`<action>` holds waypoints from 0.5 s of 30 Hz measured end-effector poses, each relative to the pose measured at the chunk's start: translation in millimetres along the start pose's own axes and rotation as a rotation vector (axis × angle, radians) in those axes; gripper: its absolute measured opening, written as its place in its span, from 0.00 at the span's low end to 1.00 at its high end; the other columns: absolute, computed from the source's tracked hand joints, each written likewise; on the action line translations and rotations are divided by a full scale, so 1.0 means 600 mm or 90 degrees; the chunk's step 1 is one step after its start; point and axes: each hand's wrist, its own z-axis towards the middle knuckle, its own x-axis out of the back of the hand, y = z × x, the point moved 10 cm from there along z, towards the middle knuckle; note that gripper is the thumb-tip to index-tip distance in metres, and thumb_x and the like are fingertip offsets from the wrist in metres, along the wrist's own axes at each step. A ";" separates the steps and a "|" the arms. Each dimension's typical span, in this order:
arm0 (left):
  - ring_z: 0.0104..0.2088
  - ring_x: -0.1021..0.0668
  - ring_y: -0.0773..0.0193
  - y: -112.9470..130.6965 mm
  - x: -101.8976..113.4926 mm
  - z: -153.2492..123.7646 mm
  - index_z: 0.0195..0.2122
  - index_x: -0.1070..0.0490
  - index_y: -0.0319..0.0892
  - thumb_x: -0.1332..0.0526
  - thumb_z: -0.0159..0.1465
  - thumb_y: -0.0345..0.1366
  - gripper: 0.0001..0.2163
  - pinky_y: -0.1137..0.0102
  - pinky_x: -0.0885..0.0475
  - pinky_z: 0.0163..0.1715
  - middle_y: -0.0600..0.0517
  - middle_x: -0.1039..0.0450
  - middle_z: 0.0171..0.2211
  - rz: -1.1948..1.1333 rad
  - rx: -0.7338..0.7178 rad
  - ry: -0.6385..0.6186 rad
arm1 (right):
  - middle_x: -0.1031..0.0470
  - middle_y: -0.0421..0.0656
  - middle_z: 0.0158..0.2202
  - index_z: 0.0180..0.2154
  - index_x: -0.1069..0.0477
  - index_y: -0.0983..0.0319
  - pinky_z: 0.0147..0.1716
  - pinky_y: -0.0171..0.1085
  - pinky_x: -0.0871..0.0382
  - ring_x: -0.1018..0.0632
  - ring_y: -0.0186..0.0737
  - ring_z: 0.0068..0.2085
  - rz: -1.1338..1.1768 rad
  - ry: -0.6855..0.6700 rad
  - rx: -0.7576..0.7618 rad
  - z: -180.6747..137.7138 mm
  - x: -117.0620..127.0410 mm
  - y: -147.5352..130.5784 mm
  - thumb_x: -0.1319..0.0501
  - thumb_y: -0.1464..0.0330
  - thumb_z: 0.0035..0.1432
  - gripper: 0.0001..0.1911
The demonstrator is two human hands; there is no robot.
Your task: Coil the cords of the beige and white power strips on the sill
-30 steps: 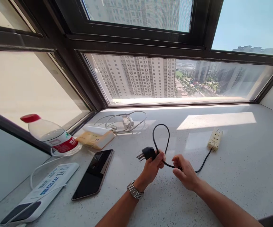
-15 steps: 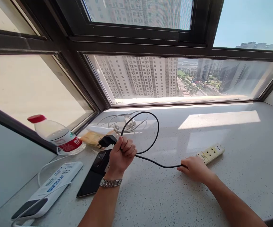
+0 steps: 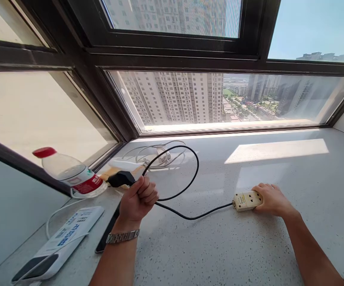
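My left hand (image 3: 138, 198) is closed in a fist round a black power cord (image 3: 186, 186) just behind its black plug (image 3: 120, 178), held above the speckled sill. The cord loops up and round, then runs right along the sill to a cream power strip (image 3: 245, 200). My right hand (image 3: 271, 198) lies over the strip's right end, fingers curled on it. A metal watch sits on my left wrist.
A dark phone (image 3: 108, 234) lies under my left forearm. To the left are a red-capped water bottle (image 3: 70, 174), a white-and-blue device (image 3: 58, 242) with a white cable, a yellow packet and coiled white cables (image 3: 154, 155). Window frames border the stone sill (image 3: 219, 246).
My left hand carried the plug left and up, opening the loop. My right hand slid along the cord to the power strip, which now lies nearer me and turned sideways.
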 end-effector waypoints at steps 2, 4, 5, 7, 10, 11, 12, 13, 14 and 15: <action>0.14 0.56 0.75 -0.002 -0.011 -0.002 0.16 0.50 0.41 0.37 0.58 0.42 0.23 0.76 0.56 0.12 0.61 0.62 0.14 0.060 -0.006 -0.013 | 0.26 0.49 0.41 0.43 0.28 0.61 0.37 0.40 0.35 0.26 0.47 0.41 0.027 0.022 -0.066 0.001 0.005 0.010 0.35 0.53 0.43 0.26; 0.14 0.53 0.75 -0.015 -0.032 -0.004 0.15 0.49 0.41 0.36 0.58 0.45 0.24 0.76 0.53 0.14 0.61 0.58 0.13 0.147 -0.004 -0.035 | 0.26 0.48 0.34 0.34 0.28 0.62 0.26 0.36 0.39 0.27 0.43 0.33 0.085 0.036 -0.116 0.003 0.004 0.019 0.39 0.46 0.46 0.25; 0.15 0.52 0.75 -0.024 -0.044 -0.005 0.15 0.48 0.41 0.36 0.58 0.47 0.24 0.76 0.52 0.14 0.61 0.56 0.13 0.200 -0.001 -0.045 | 0.27 0.48 0.31 0.29 0.29 0.62 0.24 0.35 0.41 0.27 0.42 0.30 0.128 0.043 -0.123 0.004 0.002 0.019 0.41 0.44 0.47 0.27; 0.16 0.49 0.74 -0.051 -0.070 -0.009 0.15 0.46 0.41 0.38 0.58 0.49 0.24 0.75 0.51 0.16 0.60 0.53 0.14 0.322 0.009 -0.070 | 0.30 0.46 0.27 0.25 0.32 0.62 0.22 0.35 0.42 0.29 0.39 0.27 0.272 0.036 -0.109 0.008 -0.009 0.012 0.44 0.41 0.48 0.30; 0.17 0.49 0.73 -0.099 -0.107 -0.013 0.16 0.45 0.41 0.39 0.59 0.49 0.23 0.74 0.53 0.18 0.59 0.53 0.15 0.483 0.020 -0.113 | 0.33 0.44 0.26 0.30 0.34 0.63 0.24 0.37 0.35 0.27 0.39 0.27 0.619 -0.033 -0.083 0.009 -0.039 -0.021 0.44 0.40 0.48 0.30; 0.17 0.49 0.73 -0.115 -0.119 -0.015 0.16 0.45 0.42 0.39 0.60 0.48 0.22 0.74 0.53 0.18 0.60 0.54 0.16 0.525 0.014 -0.130 | 0.33 0.44 0.27 0.33 0.34 0.63 0.25 0.38 0.33 0.26 0.41 0.27 0.736 -0.067 -0.081 0.007 -0.051 -0.039 0.44 0.40 0.49 0.31; 0.18 0.50 0.73 -0.129 -0.131 -0.016 0.17 0.46 0.42 0.39 0.60 0.47 0.22 0.73 0.53 0.19 0.60 0.54 0.16 0.561 -0.001 -0.143 | 0.33 0.44 0.27 0.36 0.34 0.63 0.26 0.40 0.32 0.26 0.42 0.28 0.837 -0.097 -0.082 0.004 -0.062 -0.058 0.44 0.41 0.49 0.31; 0.18 0.50 0.72 -0.141 -0.142 -0.017 0.17 0.46 0.42 0.39 0.60 0.47 0.22 0.73 0.53 0.20 0.59 0.55 0.16 0.591 -0.021 -0.153 | 0.33 0.44 0.28 0.39 0.35 0.63 0.27 0.41 0.31 0.25 0.43 0.28 0.919 -0.119 -0.082 0.001 -0.073 -0.076 0.44 0.41 0.50 0.31; 0.19 0.50 0.72 -0.153 -0.153 -0.018 0.18 0.47 0.42 0.39 0.60 0.46 0.21 0.72 0.53 0.21 0.59 0.55 0.17 0.618 -0.041 -0.161 | 0.32 0.44 0.29 0.41 0.35 0.62 0.28 0.42 0.30 0.25 0.44 0.30 0.980 -0.135 -0.078 -0.002 -0.083 -0.094 0.44 0.42 0.51 0.31; 0.19 0.50 0.72 -0.165 -0.163 -0.020 0.18 0.47 0.43 0.40 0.61 0.45 0.20 0.72 0.53 0.21 0.59 0.53 0.17 0.645 -0.051 -0.173 | 0.31 0.45 0.30 0.42 0.35 0.62 0.30 0.42 0.30 0.24 0.45 0.31 1.022 -0.147 -0.065 -0.004 -0.092 -0.112 0.43 0.43 0.51 0.30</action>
